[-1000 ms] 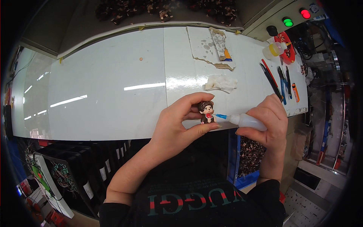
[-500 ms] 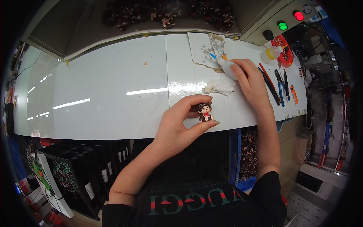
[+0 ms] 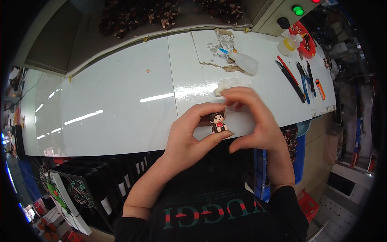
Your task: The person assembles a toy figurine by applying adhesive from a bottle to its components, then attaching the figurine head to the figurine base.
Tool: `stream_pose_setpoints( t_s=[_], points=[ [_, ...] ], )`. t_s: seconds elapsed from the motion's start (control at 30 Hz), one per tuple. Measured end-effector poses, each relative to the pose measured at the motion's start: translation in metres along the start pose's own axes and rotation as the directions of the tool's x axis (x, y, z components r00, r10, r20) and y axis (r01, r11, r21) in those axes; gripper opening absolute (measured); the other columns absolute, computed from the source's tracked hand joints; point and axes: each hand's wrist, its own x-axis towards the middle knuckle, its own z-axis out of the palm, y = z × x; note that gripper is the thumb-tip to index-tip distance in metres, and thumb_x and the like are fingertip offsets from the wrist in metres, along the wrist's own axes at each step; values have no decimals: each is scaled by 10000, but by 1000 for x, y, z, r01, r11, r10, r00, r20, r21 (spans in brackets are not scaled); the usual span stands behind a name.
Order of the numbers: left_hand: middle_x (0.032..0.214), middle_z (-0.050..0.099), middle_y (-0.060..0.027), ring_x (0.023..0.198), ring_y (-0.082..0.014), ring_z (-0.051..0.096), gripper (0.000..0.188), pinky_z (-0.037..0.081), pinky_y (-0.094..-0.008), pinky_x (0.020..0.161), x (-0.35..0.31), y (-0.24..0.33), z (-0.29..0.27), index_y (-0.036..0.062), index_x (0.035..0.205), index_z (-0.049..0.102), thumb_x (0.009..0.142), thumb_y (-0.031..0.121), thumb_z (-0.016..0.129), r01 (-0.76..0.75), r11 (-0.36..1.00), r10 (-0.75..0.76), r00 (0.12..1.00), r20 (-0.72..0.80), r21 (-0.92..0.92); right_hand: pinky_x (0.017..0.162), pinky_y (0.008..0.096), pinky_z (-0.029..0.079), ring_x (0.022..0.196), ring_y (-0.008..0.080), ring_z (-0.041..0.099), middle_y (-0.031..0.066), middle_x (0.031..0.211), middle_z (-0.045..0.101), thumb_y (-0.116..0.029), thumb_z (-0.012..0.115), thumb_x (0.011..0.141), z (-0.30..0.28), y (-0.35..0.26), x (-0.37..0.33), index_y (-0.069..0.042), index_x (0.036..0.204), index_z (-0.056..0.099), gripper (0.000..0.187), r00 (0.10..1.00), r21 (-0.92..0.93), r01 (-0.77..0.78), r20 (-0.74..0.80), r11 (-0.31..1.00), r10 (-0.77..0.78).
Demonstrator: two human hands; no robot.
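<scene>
Figurine upright in the left hand, long axis running from thumb to forefinger, by the surface edge nearest the person, and the right hand, wide and empty, arches just to its right!

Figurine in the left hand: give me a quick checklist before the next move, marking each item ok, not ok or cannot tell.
1. Figurine upright between the left hand's thumb and fingers: ok.
2. Right hand open, no tool in it: ok.
3. Squeeze bottle out of the hands: ok, lying on its side on the bench.
4. Squeeze bottle standing upright: not ok.
5. Right hand apart from the white tissue: cannot tell, they overlap in view.
6. Figurine's back clean: cannot tell, hidden.
</scene>
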Motion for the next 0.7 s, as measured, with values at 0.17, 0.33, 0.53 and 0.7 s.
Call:
stream_pose_setpoints(
  t_s=[0.17, 0.33, 0.53, 0.7],
  points=[
    [1095, 599, -103, 988, -189, 615, 458, 508, -302, 861, 4, -4, 10, 14, 1162, 537, 754, 57, 742, -34, 999, 34, 999, 5, -6, 885, 359, 441, 1031, 261, 549, 101, 1159, 576, -363, 822, 630, 6, 3, 4, -65, 1246, 514, 750, 989, 78, -88, 128, 993, 77],
    [1097, 598, -100, 993, -184, 612, 453, 505, -303, 865, 10, -6, 20, 8, 1157, 538, 749, 20, 734, -32, 999, 32, 999, 17, -4, 896, 352, 442, 1027, 257, 568, 97, 1140, 590, -362, 843, 590, -3, 14, -3, -52, 1226, 522, 776, 994, 15, -21, 106, 1000, 19],
    [1105, 597, -95, 1007, -182, 611, 458, 501, -313, 890, 10, -7, 27, 3, 1161, 536, 749, 13, 736, 16, 1000, -15, 1000, 4, -19, 910, 344, 442, 1048, 255, 571, 99, 1147, 591, -350, 873, 541, -9, 16, -8, -43, 1205, 527, 809, 994, -19, -2, 106, 1000, 4],
    [1116, 595, -101, 1009, -186, 612, 463, 502, -315, 890, 11, -5, 27, -3, 1164, 528, 751, 13, 737, 12, 1000, -12, 1000, 18, -13, 903, 343, 445, 1036, 256, 576, 99, 1143, 592, -358, 872, 541, -9, 15, -10, -44, 1202, 528, 809, 996, -13, -2, 92, 1000, 4]
  ],
)
